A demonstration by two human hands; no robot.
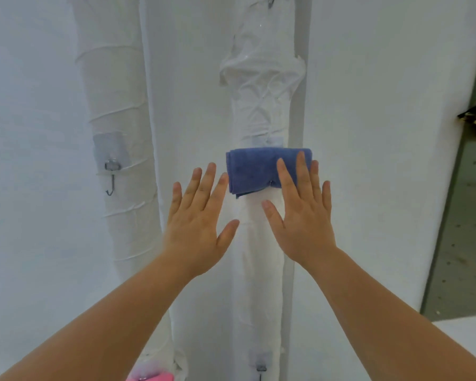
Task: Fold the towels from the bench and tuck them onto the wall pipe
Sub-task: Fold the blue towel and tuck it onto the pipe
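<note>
Pink fabric [153, 376], cut off by the bottom edge, sits lowest and nearest; what it is cannot be made out. Two bare forearms reach up from the lower corners. The left hand [197, 218] is flat with fingers spread, holding nothing, just left of a folded blue towel [254, 169]. The right hand [300, 213], also spread flat, lays its fingertips over the towel's right part. The towel sits across a white wrapped wall pipe [259, 270]. A second wrapped pipe [121, 133] to the left carries a metal hook [111, 174].
</note>
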